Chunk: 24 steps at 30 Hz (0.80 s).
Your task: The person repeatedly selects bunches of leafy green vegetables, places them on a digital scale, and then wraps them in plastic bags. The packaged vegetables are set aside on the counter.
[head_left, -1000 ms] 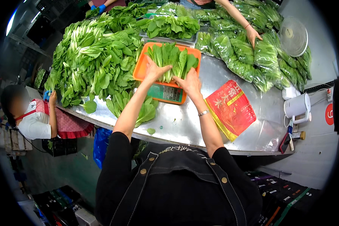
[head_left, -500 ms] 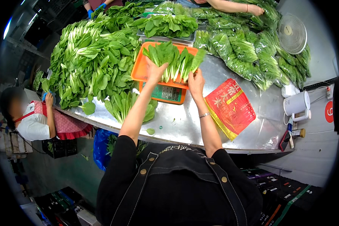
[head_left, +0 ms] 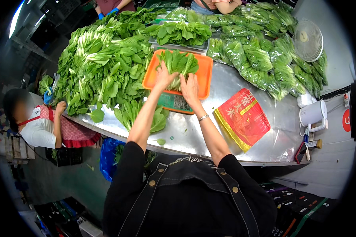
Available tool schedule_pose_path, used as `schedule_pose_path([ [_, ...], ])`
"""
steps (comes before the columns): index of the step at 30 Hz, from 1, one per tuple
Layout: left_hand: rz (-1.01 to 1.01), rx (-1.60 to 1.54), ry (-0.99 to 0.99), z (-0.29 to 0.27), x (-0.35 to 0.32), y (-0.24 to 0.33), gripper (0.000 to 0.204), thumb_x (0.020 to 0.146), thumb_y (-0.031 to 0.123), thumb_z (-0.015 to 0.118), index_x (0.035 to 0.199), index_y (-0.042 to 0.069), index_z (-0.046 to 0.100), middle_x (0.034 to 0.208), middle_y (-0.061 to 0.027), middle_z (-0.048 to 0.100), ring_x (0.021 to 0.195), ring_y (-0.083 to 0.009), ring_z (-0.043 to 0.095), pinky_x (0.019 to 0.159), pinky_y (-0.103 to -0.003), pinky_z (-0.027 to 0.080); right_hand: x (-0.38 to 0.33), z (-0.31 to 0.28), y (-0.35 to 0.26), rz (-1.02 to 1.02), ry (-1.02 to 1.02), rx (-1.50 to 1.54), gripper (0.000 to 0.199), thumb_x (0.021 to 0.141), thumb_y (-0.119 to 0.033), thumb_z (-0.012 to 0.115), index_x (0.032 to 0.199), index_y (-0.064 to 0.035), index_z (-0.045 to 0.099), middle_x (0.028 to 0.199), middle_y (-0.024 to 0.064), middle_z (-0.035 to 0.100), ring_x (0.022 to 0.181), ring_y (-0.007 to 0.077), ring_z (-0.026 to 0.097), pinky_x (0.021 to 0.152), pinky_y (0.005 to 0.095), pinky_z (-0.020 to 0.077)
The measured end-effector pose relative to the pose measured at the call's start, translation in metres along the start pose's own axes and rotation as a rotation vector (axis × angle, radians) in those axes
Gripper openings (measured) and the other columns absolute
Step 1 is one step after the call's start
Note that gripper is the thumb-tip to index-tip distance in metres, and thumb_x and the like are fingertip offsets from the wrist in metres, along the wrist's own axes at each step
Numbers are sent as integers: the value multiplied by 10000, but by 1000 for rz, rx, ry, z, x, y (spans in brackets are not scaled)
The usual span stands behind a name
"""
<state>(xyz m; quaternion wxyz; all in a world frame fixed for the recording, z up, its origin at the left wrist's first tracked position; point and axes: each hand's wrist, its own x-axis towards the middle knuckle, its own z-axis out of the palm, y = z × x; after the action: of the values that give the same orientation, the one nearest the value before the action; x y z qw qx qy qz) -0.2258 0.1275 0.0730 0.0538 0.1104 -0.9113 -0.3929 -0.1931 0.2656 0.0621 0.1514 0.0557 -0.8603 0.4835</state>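
A shallow orange tray [head_left: 204,75] rests on a scale [head_left: 177,103] with a green front and buttons. In its left part lies a bunch of leafy greens [head_left: 177,61], leaves toward the far side. My left hand [head_left: 165,78] is closed around the left side of the bunch. Pressed to its right side near the stalk ends is my right hand [head_left: 190,89], fingers bent around the stalks. My hands partly hide the pale stalks. Left of the scale, loose greens [head_left: 130,114] lie by the table's near edge.
A big heap of greens [head_left: 106,63] covers the table's left. Bagged greens [head_left: 257,55] fill the far right, beside a fan [head_left: 307,40]. A red plastic bag [head_left: 243,118] lies right of the scale. A co-worker [head_left: 39,126] stands at left; two more are across the table.
My hands have drawn closer together, squeezing the spread greens into a tighter bunch at the tray's left. The right hand moved left. The far co-worker's arm at right has pulled back.
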Motion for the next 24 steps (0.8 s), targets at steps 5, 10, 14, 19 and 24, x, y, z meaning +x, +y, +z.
schedule_pose_path([
  [5, -101, 112, 70, -11, -17, 12, 1248, 614, 524, 775, 1436, 19, -16, 1440, -343, 93, 1323, -480, 189, 1001, -611, 263, -7, -29, 18, 165, -93, -115, 470, 827, -391, 593, 946, 58, 517, 928, 260, 583, 873, 418, 564, 772, 477, 441],
  [10, 39, 325, 211, 5, -37, 34, 1216, 640, 657, 672, 1456, 87, -27, 1484, -274, 35, 1337, -509, 85, 938, -723, 208, -3, -56, 26, 178, -129, -262, 342, 821, -283, 593, 852, 54, 551, 788, 263, 625, 762, 425, 609, 686, 487, 476],
  [14, 34, 428, 200, 28, -29, 22, 1149, 658, 642, 666, 1464, 119, 36, 1483, -270, 34, 1332, -518, 82, 958, -723, 182, 9, -31, 47, 13, -144, -258, 313, 826, -271, 579, 855, 40, 565, 794, 272, 614, 767, 429, 603, 667, 485, 475],
  [19, 266, 137, 301, -16, -59, -4, 1116, 654, 615, 688, 1458, 114, 99, 1482, -262, 67, 1340, -493, 94, 960, -726, 181, 23, -63, 54, 93, -355, -338, 384, 801, -351, 621, 722, 25, 623, 754, 253, 626, 740, 415, 613, 650, 455, 486],
  [24, 2, 236, 652, -117, -148, -115, 651, 661, 322, 782, 1090, -74, 493, 1026, -219, 545, 1006, -374, 490, 902, -443, 365, 12, -88, 55, 294, -403, -204, 423, 825, -372, 613, 651, 13, 619, 528, 77, 593, 468, 141, 594, 481, 299, 465],
])
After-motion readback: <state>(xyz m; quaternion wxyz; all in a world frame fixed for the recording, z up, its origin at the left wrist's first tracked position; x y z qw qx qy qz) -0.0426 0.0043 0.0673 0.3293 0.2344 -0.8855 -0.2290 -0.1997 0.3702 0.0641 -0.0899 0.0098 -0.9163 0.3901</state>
